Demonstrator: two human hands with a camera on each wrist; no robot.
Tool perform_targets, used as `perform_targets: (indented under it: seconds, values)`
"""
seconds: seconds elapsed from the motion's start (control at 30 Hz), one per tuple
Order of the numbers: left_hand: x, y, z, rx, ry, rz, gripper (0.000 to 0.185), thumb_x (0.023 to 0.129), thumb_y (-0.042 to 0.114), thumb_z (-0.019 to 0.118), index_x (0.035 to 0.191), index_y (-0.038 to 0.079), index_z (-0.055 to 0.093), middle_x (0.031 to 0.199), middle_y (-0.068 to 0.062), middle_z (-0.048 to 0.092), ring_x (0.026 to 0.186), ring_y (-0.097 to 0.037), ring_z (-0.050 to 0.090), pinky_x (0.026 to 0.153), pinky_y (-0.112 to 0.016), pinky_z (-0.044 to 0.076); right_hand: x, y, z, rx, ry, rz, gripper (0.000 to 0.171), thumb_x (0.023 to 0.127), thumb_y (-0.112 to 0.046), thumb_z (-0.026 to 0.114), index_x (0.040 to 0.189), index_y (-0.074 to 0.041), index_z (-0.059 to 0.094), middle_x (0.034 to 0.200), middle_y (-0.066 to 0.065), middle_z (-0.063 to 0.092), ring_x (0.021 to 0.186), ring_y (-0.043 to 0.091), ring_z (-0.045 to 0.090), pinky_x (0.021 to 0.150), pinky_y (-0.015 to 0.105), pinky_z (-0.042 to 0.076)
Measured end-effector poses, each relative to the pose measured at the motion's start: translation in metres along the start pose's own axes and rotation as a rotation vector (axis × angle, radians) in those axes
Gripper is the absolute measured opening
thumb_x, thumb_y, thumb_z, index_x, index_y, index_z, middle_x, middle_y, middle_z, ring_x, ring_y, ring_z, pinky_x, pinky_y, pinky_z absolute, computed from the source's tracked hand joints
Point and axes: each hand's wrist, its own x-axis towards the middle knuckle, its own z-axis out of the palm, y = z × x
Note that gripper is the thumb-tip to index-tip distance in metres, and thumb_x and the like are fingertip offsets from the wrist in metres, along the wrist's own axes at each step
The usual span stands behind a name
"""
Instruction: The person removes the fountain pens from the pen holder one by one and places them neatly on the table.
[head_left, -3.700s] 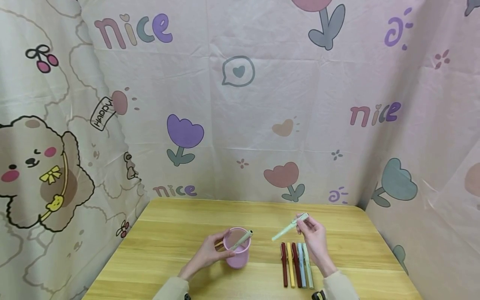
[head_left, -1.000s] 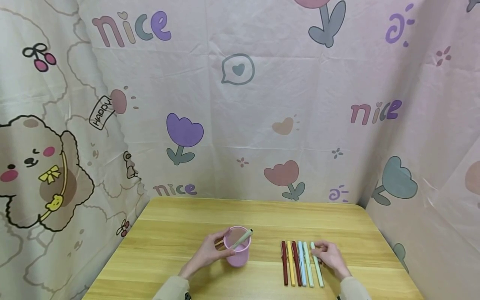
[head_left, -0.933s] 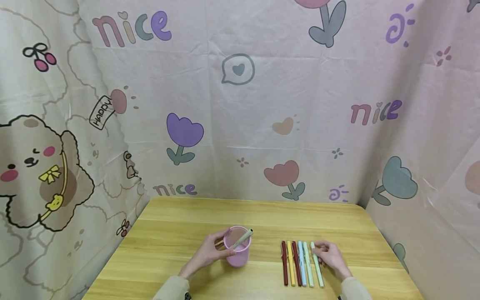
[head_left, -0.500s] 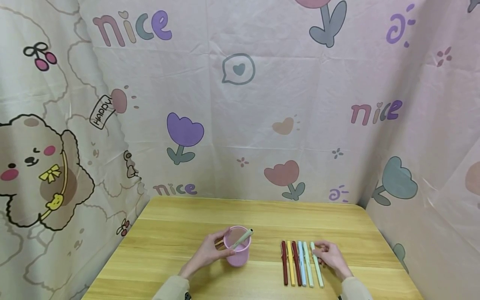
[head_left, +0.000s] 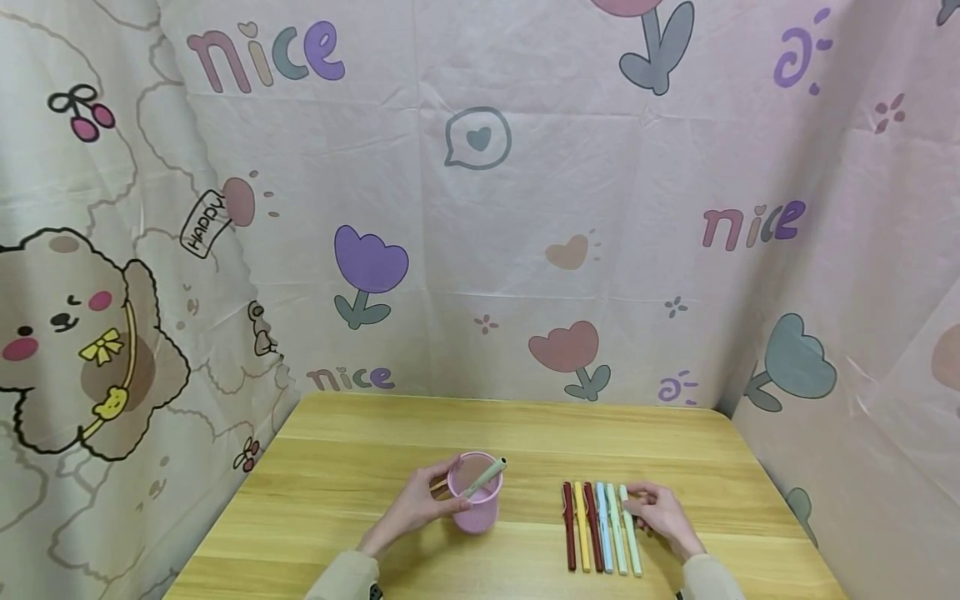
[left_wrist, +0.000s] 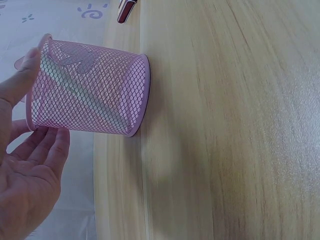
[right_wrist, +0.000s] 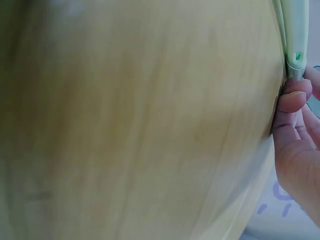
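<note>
Left hand (head_left: 411,510) sits low in the middle of the head view, fingers and thumb curled round the pink mesh cup (head_left: 475,497), thumb on the rim and fingertips against the side; the left wrist view shows the same hold at its left edge. One pale green pen (head_left: 483,477) leans inside that cup with its end poking over the rim.

Right hand (head_left: 662,514), lower right of the head view, has its fingers bent down onto the far end of the light green pen (head_left: 630,533), fingertips touching it where it lies on the table; it looks like a light pinch, though I can't tell how tight. In the right wrist view the fingertips (right_wrist: 294,100) meet the pen's end at the right edge.

That pen is the rightmost in a row of pens (head_left: 596,530) lying side by side: dark red, yellow, dark red, blue, green. Everything sits on the wooden table (head_left: 360,467), backed by a cartoon cloth (head_left: 480,208)
</note>
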Motion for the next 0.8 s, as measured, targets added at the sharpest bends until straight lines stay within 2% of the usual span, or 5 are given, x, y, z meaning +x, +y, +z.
perform_targets:
  seconds: [0.37,0.8]
  values:
    - [-0.0002,0.0008,0.0006,0.019,0.006,-0.007,0.084,0.084,0.013,0.081,0.145,-0.019,0.034,0.148,-0.043,0.037,0.134,-0.058,0.045,0.111,-0.048,0.048,-0.0003,0.0005,0.0016,0.001,0.02,0.01,0.047,0.086,-0.003,0.071,0.129,0.011,0.057,0.072,0.004,0.06,0.058,0.012,0.054,0.047,0.018,0.047]
    - [-0.0003,0.0,0.0007,0.008,0.005,-0.007,0.084,0.084,0.013,0.081,0.145,-0.019,0.034,0.148,-0.043,0.037,0.134,-0.058,0.044,0.11,-0.048,0.048,0.0004,-0.0008,-0.0001,-0.019,-0.006,0.002,0.049,0.088,-0.005,0.071,0.131,0.011,0.056,0.073,0.004,0.06,0.058,0.012,0.054,0.047,0.019,0.048]
